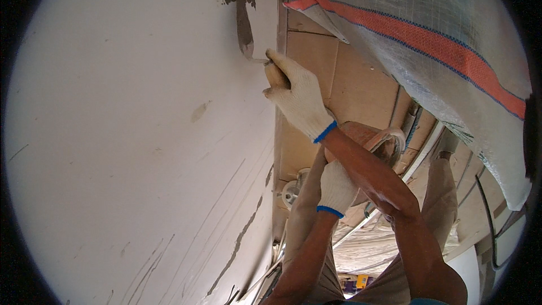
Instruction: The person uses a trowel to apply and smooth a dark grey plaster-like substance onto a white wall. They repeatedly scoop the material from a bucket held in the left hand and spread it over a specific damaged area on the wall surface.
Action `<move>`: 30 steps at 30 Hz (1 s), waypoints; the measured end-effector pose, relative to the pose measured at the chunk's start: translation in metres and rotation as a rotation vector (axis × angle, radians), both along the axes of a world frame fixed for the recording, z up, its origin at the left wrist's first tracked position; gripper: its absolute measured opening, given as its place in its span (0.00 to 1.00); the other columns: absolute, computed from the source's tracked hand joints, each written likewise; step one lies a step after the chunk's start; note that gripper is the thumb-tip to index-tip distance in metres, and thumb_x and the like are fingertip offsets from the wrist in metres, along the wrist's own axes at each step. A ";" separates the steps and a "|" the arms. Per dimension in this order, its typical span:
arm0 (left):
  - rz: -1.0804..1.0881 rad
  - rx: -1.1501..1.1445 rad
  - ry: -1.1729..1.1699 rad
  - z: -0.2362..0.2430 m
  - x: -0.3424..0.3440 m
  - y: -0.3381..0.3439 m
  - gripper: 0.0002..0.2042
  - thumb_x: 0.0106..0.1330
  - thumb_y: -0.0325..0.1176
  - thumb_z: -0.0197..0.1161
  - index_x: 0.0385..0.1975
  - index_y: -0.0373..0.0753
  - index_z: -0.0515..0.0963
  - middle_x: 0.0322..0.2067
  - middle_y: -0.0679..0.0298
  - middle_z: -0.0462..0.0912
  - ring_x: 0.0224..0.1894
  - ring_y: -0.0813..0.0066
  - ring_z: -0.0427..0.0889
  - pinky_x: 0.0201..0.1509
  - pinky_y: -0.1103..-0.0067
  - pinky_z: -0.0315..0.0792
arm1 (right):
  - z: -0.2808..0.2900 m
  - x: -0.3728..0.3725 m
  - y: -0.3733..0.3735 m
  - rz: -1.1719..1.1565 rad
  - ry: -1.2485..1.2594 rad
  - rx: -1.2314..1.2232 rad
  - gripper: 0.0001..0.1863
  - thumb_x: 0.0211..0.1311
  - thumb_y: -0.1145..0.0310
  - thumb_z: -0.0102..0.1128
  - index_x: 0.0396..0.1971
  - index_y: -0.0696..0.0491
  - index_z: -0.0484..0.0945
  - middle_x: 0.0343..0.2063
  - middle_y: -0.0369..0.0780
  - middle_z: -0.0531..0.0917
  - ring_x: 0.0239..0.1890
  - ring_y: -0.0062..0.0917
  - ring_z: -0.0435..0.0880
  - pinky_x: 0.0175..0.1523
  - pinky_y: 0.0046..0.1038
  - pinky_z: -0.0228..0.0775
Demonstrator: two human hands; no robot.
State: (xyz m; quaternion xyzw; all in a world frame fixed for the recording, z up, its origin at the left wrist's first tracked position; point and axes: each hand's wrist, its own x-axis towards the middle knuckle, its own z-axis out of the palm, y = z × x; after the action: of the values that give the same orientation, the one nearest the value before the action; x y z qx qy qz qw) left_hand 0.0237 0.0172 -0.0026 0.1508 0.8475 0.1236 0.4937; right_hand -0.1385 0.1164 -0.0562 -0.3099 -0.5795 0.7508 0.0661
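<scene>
Below the raised forearm, against the person's body: a reddish-brown bucket (370,135), tilted, pale rim and grey smears just inside the mouth. Contents otherwise hidden by the arm, can't tell how full. Left hand (337,187), white knit glove with blue cuff, sits against the bucket's near side, fingers curled around it; exact grip is hidden behind the right forearm.

Right hand (296,97), same glove type, is stretched up and forward, arm nearly straight, crossing over the left. Fingers closed tight around a small trowel (258,60); only the thin blade tip shows past the fingertips, touching the white wall (130,135). Blade sits at the lower end of a dark grey plaster streak (241,17) running up the wall next to the corner edge.

Right of the corner: tan board panels (316,56). Woven white sack (423,39) with an orange stripe hangs across the upper right. Lower wall carries thin grey scrape marks and patches.
</scene>
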 end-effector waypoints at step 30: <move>0.028 -0.032 0.037 0.003 -0.008 0.009 0.11 0.66 0.37 0.64 0.34 0.35 0.85 0.32 0.47 0.88 0.36 0.44 0.88 0.40 0.56 0.81 | -0.058 -0.020 0.003 0.016 -0.062 0.397 0.37 0.55 0.72 0.70 0.68 0.54 0.72 0.43 0.49 0.80 0.48 0.48 0.82 0.52 0.46 0.73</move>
State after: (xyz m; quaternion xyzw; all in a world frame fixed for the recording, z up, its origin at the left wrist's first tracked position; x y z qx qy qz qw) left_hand 0.0155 0.0263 0.0005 0.1331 0.8605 0.1139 0.4783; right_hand -0.1586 0.1193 -0.1147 -0.3092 -0.7203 0.6125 0.1022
